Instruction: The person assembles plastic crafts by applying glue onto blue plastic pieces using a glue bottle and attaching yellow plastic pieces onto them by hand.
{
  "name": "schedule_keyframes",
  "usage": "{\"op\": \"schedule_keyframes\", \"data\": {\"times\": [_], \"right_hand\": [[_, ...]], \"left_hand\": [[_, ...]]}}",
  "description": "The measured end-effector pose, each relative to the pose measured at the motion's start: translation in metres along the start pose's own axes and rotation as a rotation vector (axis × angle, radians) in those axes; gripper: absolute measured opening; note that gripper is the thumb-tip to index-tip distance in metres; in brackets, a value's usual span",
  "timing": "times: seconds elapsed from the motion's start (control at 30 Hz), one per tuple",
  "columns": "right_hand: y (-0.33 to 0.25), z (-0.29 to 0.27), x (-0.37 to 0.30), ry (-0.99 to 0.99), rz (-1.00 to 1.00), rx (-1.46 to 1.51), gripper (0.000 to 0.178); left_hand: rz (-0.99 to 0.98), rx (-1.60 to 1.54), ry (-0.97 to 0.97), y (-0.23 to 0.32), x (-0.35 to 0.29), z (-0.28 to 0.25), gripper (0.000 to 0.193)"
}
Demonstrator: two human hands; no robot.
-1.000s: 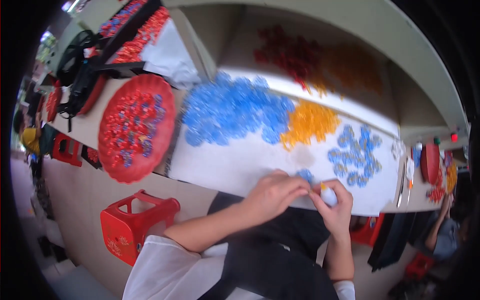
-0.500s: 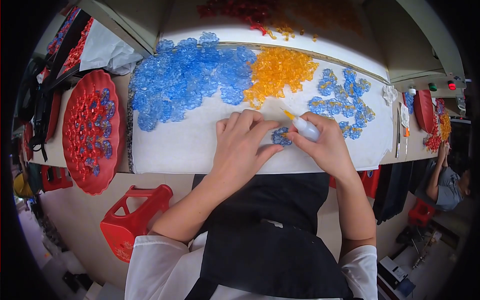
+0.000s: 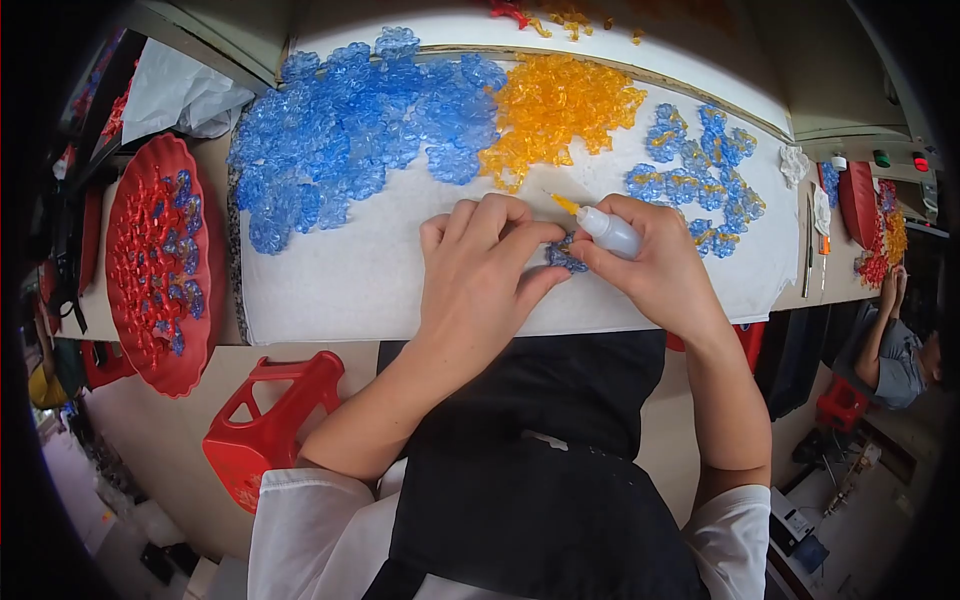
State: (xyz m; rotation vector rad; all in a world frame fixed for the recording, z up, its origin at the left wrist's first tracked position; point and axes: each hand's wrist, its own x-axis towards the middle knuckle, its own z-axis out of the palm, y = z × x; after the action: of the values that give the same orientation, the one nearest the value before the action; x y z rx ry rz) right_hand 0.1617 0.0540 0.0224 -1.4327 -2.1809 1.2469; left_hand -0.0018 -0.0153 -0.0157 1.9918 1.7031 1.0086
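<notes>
A small clear-blue flower-shaped plastic piece (image 3: 563, 255) is between my two hands, just above the white sheet (image 3: 420, 310). My left hand (image 3: 480, 265) pinches its left side between thumb and forefinger. In my right hand (image 3: 655, 262) lies a small white squeeze bottle (image 3: 610, 232), its yellow tip pointing up and left, away from the piece. My right thumb and a fingertip reach the piece's right side, partly covering it. Past my hands spread a heap of blue flower pieces (image 3: 340, 140) and a pile of orange pieces (image 3: 560, 105).
Blue pieces with orange parts on them (image 3: 690, 185) lie at the right. At the left stands a red scalloped tray (image 3: 212, 270) of red and blue pieces. A red stool (image 3: 265, 420) is below the table. Another person (image 3: 885, 350) sits at far right.
My fingers have closed in on the blue piece from both sides, and it now looks tilted. The squeeze bottle stays in my right hand. The whole view has shifted slightly.
</notes>
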Motion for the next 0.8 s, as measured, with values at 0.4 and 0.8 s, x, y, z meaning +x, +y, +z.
{"op": "schedule_keyframes", "data": {"times": [0.4,0.8], "right_hand": [[-0.004,0.000,0.003,0.021,0.007,-0.087,0.018],[-0.001,0.005,-0.001,0.102,-0.205,-0.221,0.018]], "left_hand": [[0.000,0.004,0.009,-0.001,0.005,0.004,0.034],[-0.037,-0.072,0.011,0.000,-0.003,0.007,0.028]]}}
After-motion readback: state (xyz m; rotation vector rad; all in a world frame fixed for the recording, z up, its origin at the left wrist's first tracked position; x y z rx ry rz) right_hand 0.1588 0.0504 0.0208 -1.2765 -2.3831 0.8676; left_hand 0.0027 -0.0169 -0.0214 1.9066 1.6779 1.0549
